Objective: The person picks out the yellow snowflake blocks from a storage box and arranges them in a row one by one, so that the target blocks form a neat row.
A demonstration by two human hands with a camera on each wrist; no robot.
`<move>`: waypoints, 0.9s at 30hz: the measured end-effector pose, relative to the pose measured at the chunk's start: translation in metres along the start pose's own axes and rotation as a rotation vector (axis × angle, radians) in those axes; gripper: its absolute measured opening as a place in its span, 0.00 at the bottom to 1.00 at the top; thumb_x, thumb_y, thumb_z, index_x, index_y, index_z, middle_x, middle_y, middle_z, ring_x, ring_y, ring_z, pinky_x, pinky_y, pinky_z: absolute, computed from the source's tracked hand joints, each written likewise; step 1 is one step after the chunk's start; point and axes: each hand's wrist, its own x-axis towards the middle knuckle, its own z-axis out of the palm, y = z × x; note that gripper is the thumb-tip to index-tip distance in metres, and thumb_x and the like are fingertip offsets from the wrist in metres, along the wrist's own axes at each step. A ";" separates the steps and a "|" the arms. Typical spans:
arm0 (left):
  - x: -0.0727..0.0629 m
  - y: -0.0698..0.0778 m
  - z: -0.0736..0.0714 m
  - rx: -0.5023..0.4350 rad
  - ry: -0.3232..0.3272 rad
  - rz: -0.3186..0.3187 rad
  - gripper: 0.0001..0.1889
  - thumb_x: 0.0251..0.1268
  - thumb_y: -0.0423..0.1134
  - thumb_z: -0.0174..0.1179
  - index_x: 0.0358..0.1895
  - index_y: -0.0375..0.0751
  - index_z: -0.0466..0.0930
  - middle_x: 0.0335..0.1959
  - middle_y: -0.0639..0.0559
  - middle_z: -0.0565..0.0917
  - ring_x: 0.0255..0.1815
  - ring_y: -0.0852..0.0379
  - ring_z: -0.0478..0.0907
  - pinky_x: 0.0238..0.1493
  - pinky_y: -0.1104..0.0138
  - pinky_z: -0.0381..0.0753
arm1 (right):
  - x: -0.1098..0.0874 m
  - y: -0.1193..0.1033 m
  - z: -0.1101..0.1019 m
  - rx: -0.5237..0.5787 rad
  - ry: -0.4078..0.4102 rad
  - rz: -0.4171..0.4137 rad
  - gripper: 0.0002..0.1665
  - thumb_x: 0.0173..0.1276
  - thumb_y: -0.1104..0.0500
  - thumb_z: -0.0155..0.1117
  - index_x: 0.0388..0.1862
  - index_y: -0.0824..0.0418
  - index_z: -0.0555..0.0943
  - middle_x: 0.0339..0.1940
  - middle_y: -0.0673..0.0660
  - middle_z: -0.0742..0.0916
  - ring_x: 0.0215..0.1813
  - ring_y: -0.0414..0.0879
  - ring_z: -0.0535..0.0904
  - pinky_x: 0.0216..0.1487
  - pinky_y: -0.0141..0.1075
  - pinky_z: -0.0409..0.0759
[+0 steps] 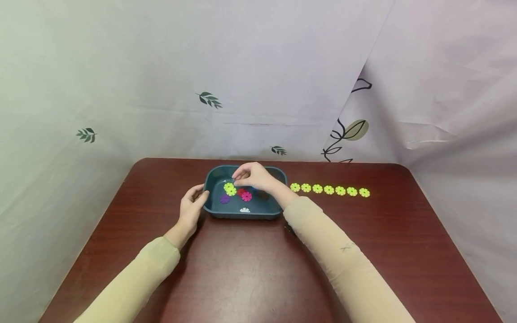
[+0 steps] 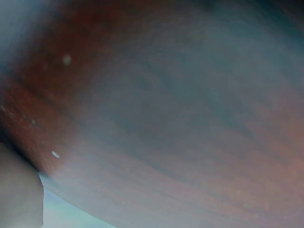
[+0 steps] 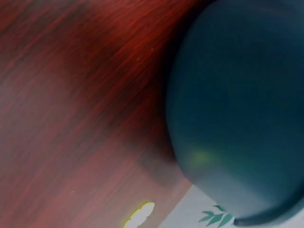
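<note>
A dark blue-green plastic tray (image 1: 262, 209) sits near the back of the table. My left hand (image 1: 191, 209) grips its left rim, thumb at the edge. Over the tray's middle is my right hand (image 1: 255, 176), thumb and fingers apart and nothing visible between them. Close to its fingertips lie yellow flower-shaped discs (image 1: 230, 189), partly overlapping. Purple (image 1: 224, 198), red (image 1: 240, 192), pink (image 1: 247, 196) and white (image 1: 244, 210) flower discs also lie inside. My right hand and wrist hide part of the tray, where a bit of blue shows.
Several yellow flower discs (image 1: 329, 190) form a row on the dark red-brown table (image 1: 250, 269), right of the tray. The tray's outer wall (image 3: 237, 95) fills the right wrist view's right side. Behind the table hangs a pale leaf-printed cloth (image 1: 250, 67). The left wrist view is blurred.
</note>
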 end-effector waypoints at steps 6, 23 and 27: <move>0.000 0.000 -0.001 -0.002 0.002 -0.004 0.20 0.79 0.32 0.58 0.68 0.25 0.75 0.40 0.72 0.83 0.45 0.74 0.81 0.48 0.81 0.80 | 0.010 -0.001 0.009 -0.103 -0.040 0.010 0.15 0.67 0.68 0.76 0.52 0.68 0.88 0.48 0.64 0.92 0.51 0.52 0.89 0.55 0.35 0.88; 0.002 -0.002 0.000 -0.019 0.016 0.001 0.20 0.79 0.31 0.59 0.67 0.25 0.75 0.44 0.66 0.84 0.44 0.73 0.81 0.48 0.81 0.81 | 0.018 0.011 0.022 -0.349 -0.074 -0.030 0.15 0.67 0.65 0.77 0.52 0.62 0.90 0.49 0.57 0.93 0.52 0.48 0.88 0.55 0.32 0.86; 0.003 -0.002 0.000 -0.011 0.016 0.000 0.20 0.79 0.31 0.59 0.67 0.25 0.75 0.42 0.68 0.84 0.44 0.73 0.80 0.48 0.81 0.80 | 0.018 0.015 0.023 -0.349 -0.092 -0.047 0.17 0.64 0.65 0.80 0.52 0.63 0.90 0.50 0.58 0.92 0.52 0.49 0.89 0.55 0.31 0.86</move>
